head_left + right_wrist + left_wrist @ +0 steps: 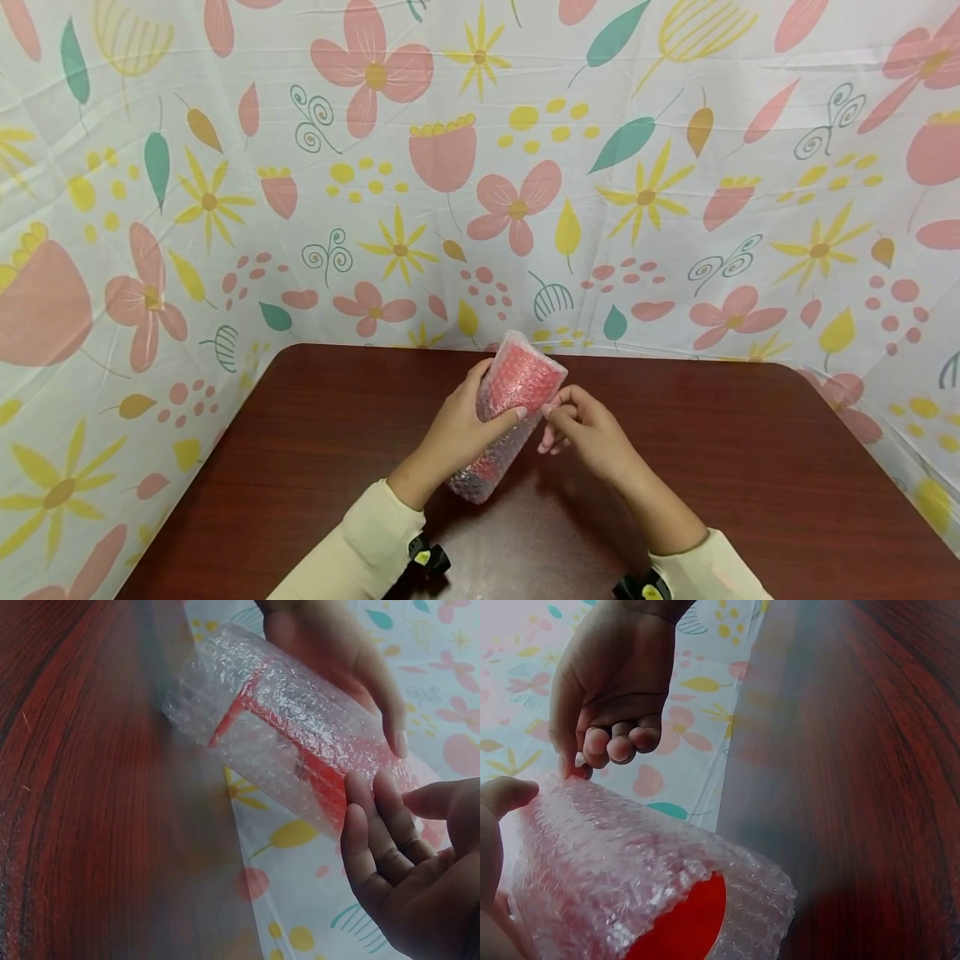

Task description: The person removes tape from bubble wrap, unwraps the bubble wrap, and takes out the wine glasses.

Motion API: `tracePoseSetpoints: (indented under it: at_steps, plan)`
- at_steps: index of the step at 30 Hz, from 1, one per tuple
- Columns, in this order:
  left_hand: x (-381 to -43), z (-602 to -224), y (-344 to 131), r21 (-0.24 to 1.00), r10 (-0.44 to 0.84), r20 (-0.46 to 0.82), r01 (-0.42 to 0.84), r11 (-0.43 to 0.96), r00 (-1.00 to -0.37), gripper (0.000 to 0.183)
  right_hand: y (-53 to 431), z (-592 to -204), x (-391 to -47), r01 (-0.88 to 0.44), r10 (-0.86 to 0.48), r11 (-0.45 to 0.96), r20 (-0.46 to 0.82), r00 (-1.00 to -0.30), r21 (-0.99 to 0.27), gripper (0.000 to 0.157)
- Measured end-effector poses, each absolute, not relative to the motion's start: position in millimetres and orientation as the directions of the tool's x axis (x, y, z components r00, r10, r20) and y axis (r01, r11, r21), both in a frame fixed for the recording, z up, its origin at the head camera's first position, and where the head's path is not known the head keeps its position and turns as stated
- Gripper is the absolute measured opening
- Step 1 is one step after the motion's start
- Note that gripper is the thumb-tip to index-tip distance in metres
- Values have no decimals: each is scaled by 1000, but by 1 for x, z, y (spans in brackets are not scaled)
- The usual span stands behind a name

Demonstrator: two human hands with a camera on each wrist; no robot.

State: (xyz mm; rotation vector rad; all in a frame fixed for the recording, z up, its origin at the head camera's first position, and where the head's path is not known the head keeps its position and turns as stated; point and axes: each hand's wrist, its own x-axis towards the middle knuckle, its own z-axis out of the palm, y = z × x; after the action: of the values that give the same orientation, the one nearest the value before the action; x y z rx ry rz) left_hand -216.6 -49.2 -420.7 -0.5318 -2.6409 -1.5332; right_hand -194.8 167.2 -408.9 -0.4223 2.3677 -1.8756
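Observation:
A red item in clear bubble wrap (517, 379) is held tilted above the table. My left hand (459, 427) grips it from the left, with the thumb across its front. On the other side, my right hand (596, 433) pinches the wrap's edge between thumb and index finger, its other fingers loosely bent. In the left wrist view, bright red (690, 922) shows inside the wrap's near end. Through the clear bubbles (217, 675) in the right wrist view, red edges are visible; the item's exact kind cannot be told.
Below the hands lies a dark reddish-brown table (300, 467) with rounded far corners. A white cloth (525, 275) printed with flowers and leaves hangs behind it and at both sides. Black straps (429, 557) sit at the cuffs of the cream sleeves.

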Motion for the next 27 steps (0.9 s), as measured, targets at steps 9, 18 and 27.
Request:
tracePoseSetpoints:
  at_steps: [9,18,27]
  plan:
    - [-216,-419,-49,840,251,204,300,451,-946,88,168,-410,-196,-151,-282,212,88,-955,-966,22]
    - [-215,-417,-48,833,246,193,291,470,-950,92,167,-412,-196,-131,-290,213,66,-955,-968,17]
    - [-216,-419,-47,816,218,237,316,484,-947,90,167,-410,-195,-122,-312,192,57,-948,-974,19]
